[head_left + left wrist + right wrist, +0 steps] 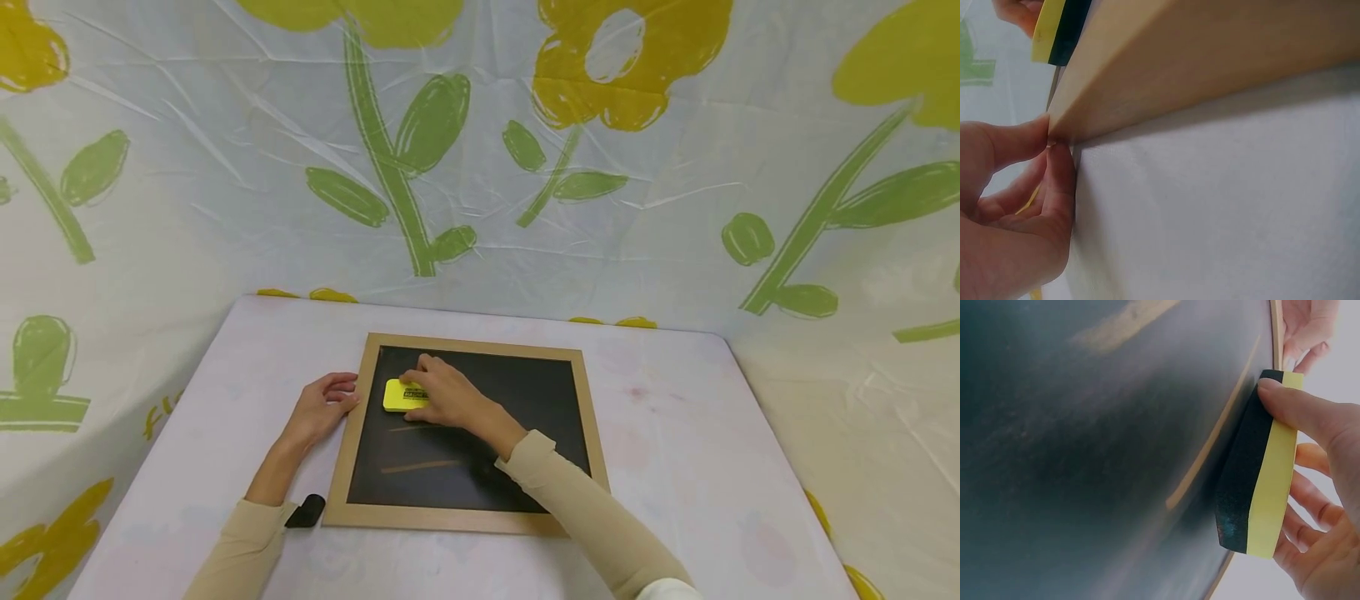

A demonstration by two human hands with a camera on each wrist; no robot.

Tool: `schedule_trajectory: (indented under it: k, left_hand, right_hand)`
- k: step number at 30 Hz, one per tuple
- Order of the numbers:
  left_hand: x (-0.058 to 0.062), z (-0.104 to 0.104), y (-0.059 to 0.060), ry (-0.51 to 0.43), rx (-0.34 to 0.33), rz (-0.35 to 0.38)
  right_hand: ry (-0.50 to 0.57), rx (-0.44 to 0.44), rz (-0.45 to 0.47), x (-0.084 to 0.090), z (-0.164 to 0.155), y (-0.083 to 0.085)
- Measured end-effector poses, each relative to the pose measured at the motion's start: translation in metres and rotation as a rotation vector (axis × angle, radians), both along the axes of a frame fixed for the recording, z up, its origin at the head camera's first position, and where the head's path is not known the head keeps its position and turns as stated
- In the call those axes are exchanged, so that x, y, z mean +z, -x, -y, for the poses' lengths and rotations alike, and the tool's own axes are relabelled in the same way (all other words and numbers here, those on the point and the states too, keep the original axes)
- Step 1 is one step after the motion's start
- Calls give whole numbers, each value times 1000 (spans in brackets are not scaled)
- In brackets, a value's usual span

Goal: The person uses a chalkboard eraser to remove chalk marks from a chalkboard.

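Flowered cloth [480,200] hangs behind the counter [675,433] and down both sides, pale with big yellow blooms and green stems, wrinkled across the back. On the counter, which has a pale, faintly patterned cover, lies a dark board [517,408] in a wooden frame [450,518], set slightly askew.

Right hand [450,396] and eraser [394,396] are over the upper left part of the board. The hand grips the eraser with thumb and fingers on opposite long sides, partly closed around it. The eraser has a yellow top with black print and dark felt below, the felt turned toward the board; how fully it meets the surface is hard to tell.

Two brownish lines [420,467] run across the board below the eraser, one under the other, the upper one just beside the right hand.

Left hand [318,412] is loosely curled beside the board, thumb and fingertips touching the frame's left edge.

Both arms wear beige sleeves [600,521]. A small black object [306,511] sits against the left one, near the frame's lower left corner.
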State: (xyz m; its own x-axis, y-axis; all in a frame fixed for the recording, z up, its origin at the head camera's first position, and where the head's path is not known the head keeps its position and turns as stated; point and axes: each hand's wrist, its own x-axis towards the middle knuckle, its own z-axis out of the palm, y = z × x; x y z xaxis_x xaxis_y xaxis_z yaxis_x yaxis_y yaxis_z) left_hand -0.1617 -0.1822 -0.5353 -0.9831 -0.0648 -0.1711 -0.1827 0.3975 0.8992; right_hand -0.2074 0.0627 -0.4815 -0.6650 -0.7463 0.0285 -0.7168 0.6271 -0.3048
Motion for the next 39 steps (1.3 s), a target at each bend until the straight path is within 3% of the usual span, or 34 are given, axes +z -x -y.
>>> schedule_trajectory:
  k: [23, 39]
  left_hand:
    - [2, 3, 0, -43, 7, -5]
    - [-2, 3, 2, -57, 0, -33]
  right_hand:
    - [-2, 6, 6, 1, -4, 2]
    - [-6, -34, 20, 1, -47, 1]
